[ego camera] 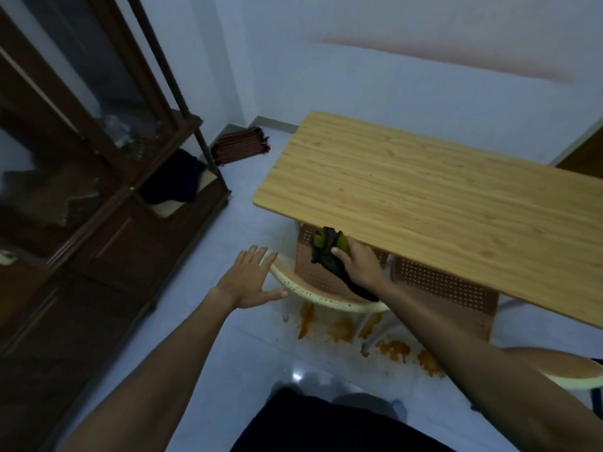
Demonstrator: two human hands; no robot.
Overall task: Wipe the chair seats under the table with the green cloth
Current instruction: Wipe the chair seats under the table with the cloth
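A light wooden table [424, 190] stands over two brown perforated chair seats. The nearer chair seat [313, 272] sticks out from under the table's left end, with a curved cream backrest [310, 296] in front. My right hand [359, 265] is shut on a bunched green cloth [326, 247] and presses it on that seat at the table's edge. My left hand [251, 277] is open, fingers spread, resting against the left end of the backrest. A second chair seat [447, 285] lies further right, mostly hidden under the table.
Orange stains [342, 331] spread over the pale tiled floor below the chairs. A dark wooden glass-fronted cabinet [81, 190] fills the left side. A folded striped mat [241, 146] lies in the far corner. Another cream chair backrest [564, 370] shows at the right edge.
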